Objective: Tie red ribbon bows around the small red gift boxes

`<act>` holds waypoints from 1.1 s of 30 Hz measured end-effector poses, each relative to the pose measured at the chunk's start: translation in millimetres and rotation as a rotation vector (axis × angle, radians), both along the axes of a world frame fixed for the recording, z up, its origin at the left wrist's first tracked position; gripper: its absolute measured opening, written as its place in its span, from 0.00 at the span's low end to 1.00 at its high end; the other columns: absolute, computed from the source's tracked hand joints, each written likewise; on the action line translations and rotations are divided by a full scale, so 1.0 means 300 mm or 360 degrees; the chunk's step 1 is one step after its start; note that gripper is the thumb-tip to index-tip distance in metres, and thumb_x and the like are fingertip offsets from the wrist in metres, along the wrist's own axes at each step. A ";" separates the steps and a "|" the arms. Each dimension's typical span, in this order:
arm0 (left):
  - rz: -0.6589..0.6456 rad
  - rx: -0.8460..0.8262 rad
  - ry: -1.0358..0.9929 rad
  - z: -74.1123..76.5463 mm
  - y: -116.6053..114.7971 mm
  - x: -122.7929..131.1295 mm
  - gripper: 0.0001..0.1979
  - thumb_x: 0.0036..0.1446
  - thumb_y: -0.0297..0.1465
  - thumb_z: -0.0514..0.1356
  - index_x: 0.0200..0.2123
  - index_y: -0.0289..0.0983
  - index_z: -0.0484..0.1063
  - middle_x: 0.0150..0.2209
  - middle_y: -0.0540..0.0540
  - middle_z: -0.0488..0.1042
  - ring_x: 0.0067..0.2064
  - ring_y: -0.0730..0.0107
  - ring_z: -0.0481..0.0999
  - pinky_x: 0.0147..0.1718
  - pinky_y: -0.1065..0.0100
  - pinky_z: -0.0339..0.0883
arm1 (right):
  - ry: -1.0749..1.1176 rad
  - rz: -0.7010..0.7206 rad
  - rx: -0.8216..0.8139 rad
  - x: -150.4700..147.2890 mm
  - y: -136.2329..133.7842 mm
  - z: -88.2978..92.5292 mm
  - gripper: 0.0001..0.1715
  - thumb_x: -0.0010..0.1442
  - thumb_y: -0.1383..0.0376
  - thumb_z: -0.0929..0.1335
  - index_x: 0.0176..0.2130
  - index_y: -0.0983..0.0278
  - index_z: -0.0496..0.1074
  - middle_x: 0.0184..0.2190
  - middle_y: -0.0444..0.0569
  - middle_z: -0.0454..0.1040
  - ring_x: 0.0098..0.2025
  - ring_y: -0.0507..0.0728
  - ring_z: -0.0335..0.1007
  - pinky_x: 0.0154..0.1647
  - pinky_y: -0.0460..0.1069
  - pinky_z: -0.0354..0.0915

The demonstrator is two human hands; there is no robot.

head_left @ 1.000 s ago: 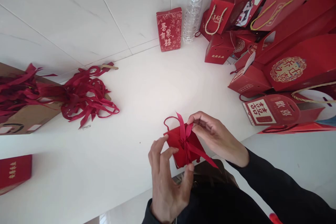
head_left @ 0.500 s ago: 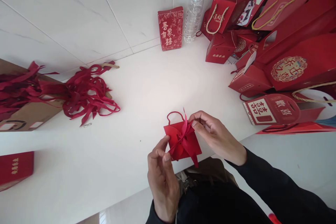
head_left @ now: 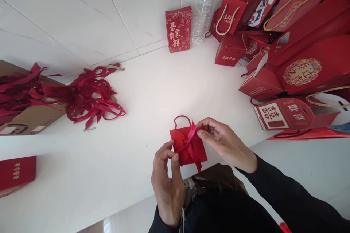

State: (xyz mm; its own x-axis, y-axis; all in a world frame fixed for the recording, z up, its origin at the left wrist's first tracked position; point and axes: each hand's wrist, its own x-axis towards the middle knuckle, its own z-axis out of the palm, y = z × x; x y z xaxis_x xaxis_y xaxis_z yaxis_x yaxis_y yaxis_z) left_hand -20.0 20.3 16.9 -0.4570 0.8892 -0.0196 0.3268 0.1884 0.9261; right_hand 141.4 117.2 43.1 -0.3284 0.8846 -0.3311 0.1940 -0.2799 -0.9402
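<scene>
A small red box [head_left: 201, 151] with a thin cord handle [head_left: 182, 117] lies near the table's front edge. Across its top runs a pinkish-red ribbon [head_left: 189, 145], knotted in a bow. My right hand [head_left: 222, 142] pinches a loop of the ribbon at the box's upper right corner. At the left side my left hand [head_left: 168, 182] has thumb and index finger closed on the ribbon's left end, with another fingertip touching the box edge.
On the white table [head_left: 153, 91], a heap of red ribbons [head_left: 91, 96] spills from a cardboard box [head_left: 41, 120] at left. A red carton [head_left: 178, 30] and plastic bottle [head_left: 203, 11] stand by the wall. Many red gift boxes [head_left: 303, 69] crowd the right. Another red box [head_left: 19, 174] lies lower left.
The ribbon's loop on the right is drawn up fuller and its lower tail has shifted slightly left. My left hand has moved a little left.
</scene>
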 end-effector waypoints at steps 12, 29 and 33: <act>-0.0153 -0.0037 0.0266 0.059 0.007 -0.035 0.07 0.61 0.36 0.64 0.37 0.41 0.71 0.37 0.48 0.70 0.38 0.68 0.68 0.37 0.68 0.66 | 0.0036 -0.0026 -0.0014 0.018 0.005 -0.004 0.07 0.69 0.58 0.67 0.42 0.59 0.71 0.35 0.42 0.69 0.39 0.54 0.66 0.44 0.50 0.62; -0.0064 -0.0449 -0.1190 0.127 0.021 -0.044 0.17 0.62 0.45 0.61 0.30 0.37 0.75 0.32 0.47 0.70 0.36 0.68 0.65 0.40 0.68 0.63 | -0.0080 -0.0087 0.0037 0.015 -0.003 -0.002 0.07 0.68 0.58 0.67 0.39 0.58 0.71 0.34 0.41 0.70 0.38 0.54 0.66 0.41 0.50 0.63; -0.0174 -0.0447 -0.0874 0.146 0.014 -0.044 0.16 0.58 0.45 0.64 0.40 0.40 0.77 0.38 0.45 0.74 0.40 0.63 0.69 0.43 0.65 0.63 | -0.0190 -0.0082 0.0126 0.014 -0.009 -0.003 0.07 0.68 0.58 0.66 0.42 0.58 0.70 0.37 0.43 0.72 0.40 0.56 0.68 0.43 0.51 0.64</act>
State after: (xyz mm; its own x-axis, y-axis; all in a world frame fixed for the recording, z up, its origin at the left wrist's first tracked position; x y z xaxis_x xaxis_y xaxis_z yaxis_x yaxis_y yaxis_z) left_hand -33.2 24.5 60.7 -0.2206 0.8572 -0.4654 -0.1515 0.4413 0.8845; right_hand 145.7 114.4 42.1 -0.2443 0.9242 -0.2934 0.2932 -0.2180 -0.9309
